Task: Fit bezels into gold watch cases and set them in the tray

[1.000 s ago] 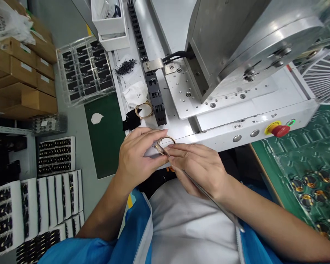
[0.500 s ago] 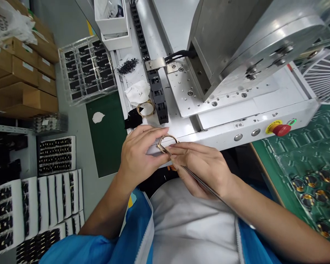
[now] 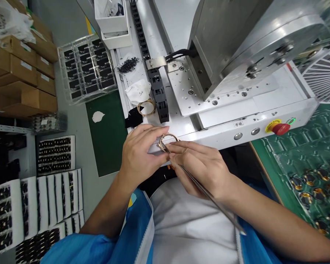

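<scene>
My left hand (image 3: 140, 156) is closed, holding a gold-coloured watch case (image 3: 169, 138), a thin round ring, between thumb and fingers at the machine's front edge. Long metal tweezers (image 3: 199, 187) lie in my right hand (image 3: 202, 167), pinched near the tip. The tip meets the lower left part of the watch case, and the fingers partly cover it. The other end slants down toward my right forearm. A second gold watch case (image 3: 146, 108) rests on the machine bed just beyond my left hand, beside a black cloth (image 3: 134, 117).
Small black parts (image 3: 128, 65) are piled near a crumpled white sheet (image 3: 138, 91). A black cable chain (image 3: 160, 99) runs alongside. A red stop button (image 3: 281, 128) juts from the machine's front panel. Clear trays (image 3: 288, 161) lie right; a tray of black pieces (image 3: 88, 69) lies left.
The tweezers' rear end has swung slightly down and shows more clearly over my jacket. My right hand has shifted a little left; the watch case stays nearly in place.
</scene>
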Demonstrator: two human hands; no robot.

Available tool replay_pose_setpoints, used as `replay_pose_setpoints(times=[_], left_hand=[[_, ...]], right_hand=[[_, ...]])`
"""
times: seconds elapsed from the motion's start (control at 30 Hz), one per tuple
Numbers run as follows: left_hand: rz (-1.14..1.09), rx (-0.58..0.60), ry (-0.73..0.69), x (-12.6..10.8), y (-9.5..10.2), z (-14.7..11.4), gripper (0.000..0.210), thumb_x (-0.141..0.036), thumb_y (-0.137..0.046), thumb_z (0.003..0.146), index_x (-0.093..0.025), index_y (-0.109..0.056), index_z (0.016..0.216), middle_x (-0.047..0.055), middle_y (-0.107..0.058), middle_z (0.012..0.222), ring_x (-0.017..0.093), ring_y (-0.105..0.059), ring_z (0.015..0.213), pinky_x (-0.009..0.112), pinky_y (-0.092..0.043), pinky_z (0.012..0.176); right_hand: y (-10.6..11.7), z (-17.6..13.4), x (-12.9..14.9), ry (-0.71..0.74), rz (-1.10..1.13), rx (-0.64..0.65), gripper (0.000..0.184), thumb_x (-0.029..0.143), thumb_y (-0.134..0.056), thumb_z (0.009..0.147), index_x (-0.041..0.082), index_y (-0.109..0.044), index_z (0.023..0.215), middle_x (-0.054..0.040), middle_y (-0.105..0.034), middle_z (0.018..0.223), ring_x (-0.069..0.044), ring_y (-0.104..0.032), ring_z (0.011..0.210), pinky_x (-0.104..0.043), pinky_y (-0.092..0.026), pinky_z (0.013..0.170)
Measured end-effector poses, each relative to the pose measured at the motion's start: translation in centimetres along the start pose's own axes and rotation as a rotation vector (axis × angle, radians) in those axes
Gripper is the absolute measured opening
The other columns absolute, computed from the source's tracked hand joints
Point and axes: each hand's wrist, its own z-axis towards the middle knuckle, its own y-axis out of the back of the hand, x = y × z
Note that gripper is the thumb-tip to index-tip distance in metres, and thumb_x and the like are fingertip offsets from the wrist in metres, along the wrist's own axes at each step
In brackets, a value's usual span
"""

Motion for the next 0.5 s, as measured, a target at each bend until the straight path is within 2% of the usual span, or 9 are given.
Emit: replay_pose_setpoints(times=[0.1, 0.2, 0.33, 0.5], left_hand=[[0.009, -0.005, -0.006, -0.2, 0.0, -0.1, 0.040, -0.022, -0.082, 0.079, -0.021, -0.073, 0.118, 0.006, -0.080, 0.109, 0.025, -0.071, 0.103, 0.038, -0.058, 0.089], [0.036, -0.019, 0.007, -0.7, -0.1, -0.4, 0.041, -0.023, -0.081, 0.081, -0.022, -0.072, 0.121, 0.005, -0.080, 0.110, 0.024, -0.070, 0.102, 0.039, -0.058, 0.089], [0.067, -0.075, 0.041, -1.4, -0.5, -0.8, 0.037, -0.025, -0.079, 0.084, -0.021, -0.072, 0.120, 0.005, -0.080, 0.109, 0.024, -0.070, 0.100, 0.037, -0.058, 0.088], [0.064, -0.120, 0.033, -1.2, -1.1, -0.9, 0.039, -0.028, -0.082, 0.083, -0.021, -0.072, 0.119, 0.005, -0.079, 0.110, 0.024, -0.069, 0.102, 0.037, -0.056, 0.090]], right_hand=[[-0.3, -0.1, 0.2, 0.001, -0.039, -0.033, 0.014, 0.003, -0.062, 0.091, 0.016, -0.062, 0.096, -0.0120, -0.080, 0.099, -0.027, -0.078, 0.103, -0.042, -0.068, 0.094], [-0.9, -0.3, 0.3, 0.019, -0.107, -0.088, 0.013, 0.003, -0.063, 0.091, 0.013, -0.063, 0.098, -0.0186, -0.079, 0.109, -0.030, -0.077, 0.107, -0.043, -0.069, 0.091], [-1.4, -0.6, 0.3, 0.050, -0.123, -0.117, 0.016, -0.001, -0.066, 0.088, 0.009, -0.063, 0.100, -0.0248, -0.076, 0.113, -0.032, -0.075, 0.111, -0.043, -0.066, 0.098], [-0.7, -0.7, -0.5, 0.020, -0.047, -0.087, 0.018, 0.001, -0.064, 0.090, 0.013, -0.065, 0.103, -0.0173, -0.078, 0.112, -0.028, -0.075, 0.114, -0.040, -0.065, 0.102]])
